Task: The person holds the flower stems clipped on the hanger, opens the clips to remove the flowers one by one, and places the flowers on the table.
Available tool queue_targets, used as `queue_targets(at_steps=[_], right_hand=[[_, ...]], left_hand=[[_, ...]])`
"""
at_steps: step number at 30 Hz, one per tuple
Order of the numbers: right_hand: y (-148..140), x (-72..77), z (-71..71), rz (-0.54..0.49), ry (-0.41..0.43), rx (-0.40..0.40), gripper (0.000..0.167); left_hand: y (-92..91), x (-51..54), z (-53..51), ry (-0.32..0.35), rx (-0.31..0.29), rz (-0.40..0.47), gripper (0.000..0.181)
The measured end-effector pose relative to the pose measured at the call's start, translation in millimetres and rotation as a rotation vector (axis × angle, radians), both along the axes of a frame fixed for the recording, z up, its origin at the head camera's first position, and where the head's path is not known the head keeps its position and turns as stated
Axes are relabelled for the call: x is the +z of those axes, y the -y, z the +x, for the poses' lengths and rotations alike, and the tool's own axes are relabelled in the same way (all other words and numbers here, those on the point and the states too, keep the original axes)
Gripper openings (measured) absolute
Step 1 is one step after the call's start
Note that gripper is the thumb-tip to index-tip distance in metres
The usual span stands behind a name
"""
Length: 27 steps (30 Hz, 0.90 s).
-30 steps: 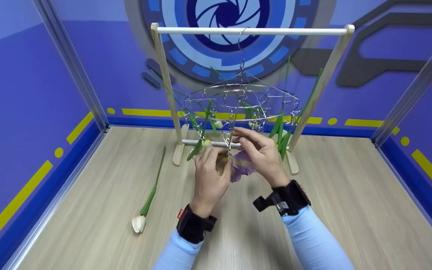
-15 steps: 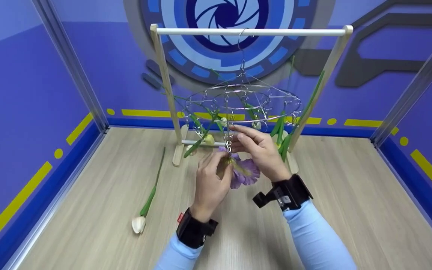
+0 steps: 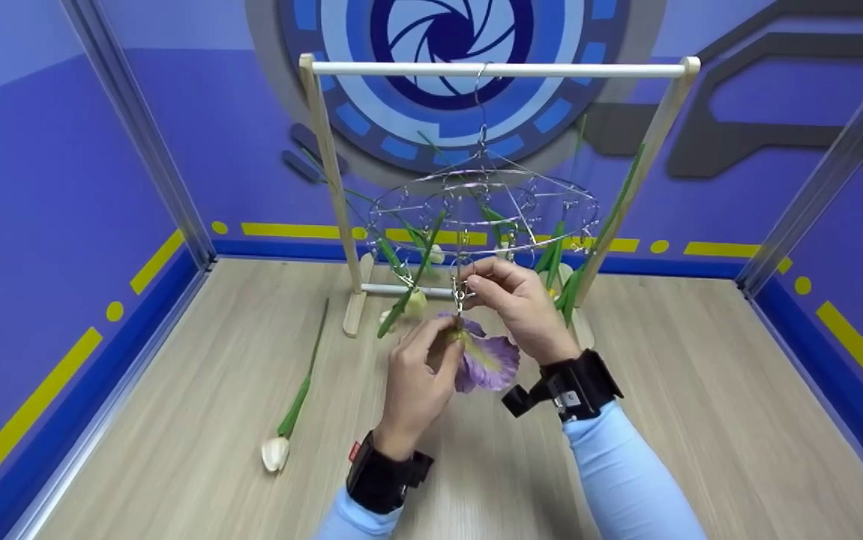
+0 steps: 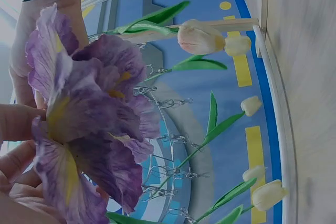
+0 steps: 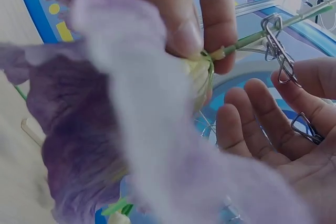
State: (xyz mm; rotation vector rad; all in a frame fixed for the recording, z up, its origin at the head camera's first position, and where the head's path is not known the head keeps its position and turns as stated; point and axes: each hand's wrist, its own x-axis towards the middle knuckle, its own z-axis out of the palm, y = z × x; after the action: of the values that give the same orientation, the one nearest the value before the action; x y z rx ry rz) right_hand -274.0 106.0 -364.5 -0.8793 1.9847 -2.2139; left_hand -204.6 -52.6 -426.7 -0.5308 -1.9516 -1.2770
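My left hand (image 3: pixel 418 375) pinches a purple artificial iris (image 3: pixel 489 361) just under its bloom, thumb against fingers. The iris hangs bloom-down below a round wire clip hanger (image 3: pixel 431 241). In the right wrist view, a metal clip (image 5: pixel 278 51) sits across the green stem (image 5: pixel 249 40). My right hand (image 3: pixel 527 309) holds that clip between thumb and forefinger, its other fingers loosely bent. A second clip (image 5: pixel 307 129) lies against the right palm. Large petals fill much of both wrist views and cover part of the left hand.
The hanger hooks over the white bar (image 3: pixel 401 69) of a wooden rack. Several tulips dangle from it, including a pale one (image 4: pixel 199 37). A white tulip (image 3: pixel 275 454) lies on the wooden table (image 3: pixel 176 420) at the left. Blue printed walls enclose the table.
The iris has come into fuller view, its bloom now lower between my hands. My right thumb and forefinger have drawn together at the clip. The hanging tulips have swayed.
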Motion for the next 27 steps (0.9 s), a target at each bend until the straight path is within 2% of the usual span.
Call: queue_targets(at_steps=[3,6,13,19,22,27], right_hand=[[-1,-0.4,-0.1,-0.003,0.009,0.013,0.014],[-2,-1.4,-0.3,0.002,0.007,0.017,0.012],[-1,-1.1,0.4,-0.014,0.004,0.021,0.009],[-2,-1.3,1.2,-0.024,0.006,-0.021,0.01],[-4,-1.4,1.8,-0.011,-0.004,-0.036,0.015],[-10,-0.8,5.1,0.021,0.0,-0.034,0.034]], left_hand=[[0.3,-1.5,-0.2,0.009,-0.046,0.025,0.023],[0.6,-3.1,-0.3,0.021,-0.051,0.028,0.023],[-2.7,-4.7,1.1,0.063,0.018,-0.011,0.03],[-8.1,-8.3,0.6,0.095,0.067,-0.002,0.042],[-9.5,-9.2,0.5,0.096,0.077,0.005,0.039],[-9.5,-8.5,0.6,0.103,0.049,0.034,0.034]])
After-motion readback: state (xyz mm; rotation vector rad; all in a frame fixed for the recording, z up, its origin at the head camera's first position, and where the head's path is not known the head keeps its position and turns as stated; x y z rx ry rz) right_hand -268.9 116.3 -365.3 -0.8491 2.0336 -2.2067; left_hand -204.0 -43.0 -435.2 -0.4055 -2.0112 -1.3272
